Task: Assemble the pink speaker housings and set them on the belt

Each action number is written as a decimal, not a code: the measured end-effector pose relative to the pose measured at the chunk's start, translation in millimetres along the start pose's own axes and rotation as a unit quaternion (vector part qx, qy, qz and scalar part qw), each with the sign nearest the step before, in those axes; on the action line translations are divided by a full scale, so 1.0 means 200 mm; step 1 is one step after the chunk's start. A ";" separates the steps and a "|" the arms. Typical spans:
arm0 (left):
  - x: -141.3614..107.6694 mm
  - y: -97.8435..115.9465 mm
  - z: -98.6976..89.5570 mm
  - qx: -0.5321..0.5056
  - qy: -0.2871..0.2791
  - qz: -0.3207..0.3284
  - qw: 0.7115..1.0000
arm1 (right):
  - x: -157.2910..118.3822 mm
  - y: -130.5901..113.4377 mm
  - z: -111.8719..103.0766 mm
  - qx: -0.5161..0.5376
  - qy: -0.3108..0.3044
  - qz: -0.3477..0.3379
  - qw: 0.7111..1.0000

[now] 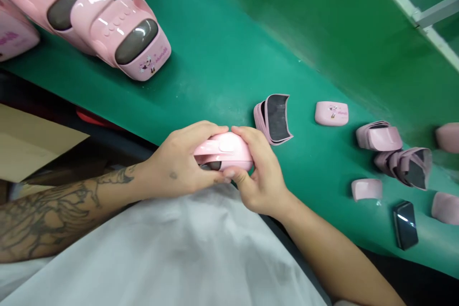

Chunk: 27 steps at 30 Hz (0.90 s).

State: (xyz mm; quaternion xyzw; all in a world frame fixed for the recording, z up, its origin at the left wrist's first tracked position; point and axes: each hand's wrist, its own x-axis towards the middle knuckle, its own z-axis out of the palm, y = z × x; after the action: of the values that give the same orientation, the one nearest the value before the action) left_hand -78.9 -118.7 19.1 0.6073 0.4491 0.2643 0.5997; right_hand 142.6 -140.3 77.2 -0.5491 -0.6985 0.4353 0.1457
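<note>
Between both hands is a glossy pink plastic case with a handle (233, 148), held on its side close to the white garment over my lap. My left hand (182, 160) is closed around its left end, partly hiding a dark window. At the other end, my right hand (263, 177) grips the rounded pink shell, thumb below and fingers on top. The tips of both hands nearly meet. Just beyond my right hand stands a stack of curved pink-edged dark panels (274, 119). Farther right lies a small pink cover (332, 113) with a printed cartoon figure.
Several similar pink cases (143, 50) with handles and dark windows lie at the upper left of the green table (211, 67). More pink covers (380, 136) and stacked panels (412, 167) are at the right, beside a black phone-like object (405, 224).
</note>
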 end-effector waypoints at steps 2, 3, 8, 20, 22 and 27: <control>0.03 -0.01 -0.03 -0.020 -0.030 -0.064 0.997 | -0.01 0.01 0.01 0.000 0.007 0.026 1.000; 0.04 -0.01 -0.04 -0.033 -0.048 -0.099 0.993 | -0.01 0.01 0.01 0.001 -0.006 0.050 0.999; 0.09 -0.01 -0.11 -0.074 -0.093 -0.210 0.970 | -0.02 0.05 -0.02 0.009 -0.044 0.071 0.996; 0.03 -0.11 -0.03 -0.307 -0.042 -0.064 0.949 | -0.09 0.08 0.01 0.218 0.143 0.180 0.948; 0.03 -0.09 0.01 -0.340 -0.025 -0.059 0.938 | -0.08 0.07 0.03 0.249 0.159 0.178 0.938; 0.05 -0.03 0.05 -0.335 0.061 -0.020 0.940 | -0.11 0.06 0.05 0.310 0.198 0.154 0.917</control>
State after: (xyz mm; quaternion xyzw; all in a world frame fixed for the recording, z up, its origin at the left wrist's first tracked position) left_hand -67.6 -116.0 10.1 0.3451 0.3822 0.4241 0.7450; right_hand 150.1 -164.0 68.1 -0.6519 -0.3928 0.5293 0.3750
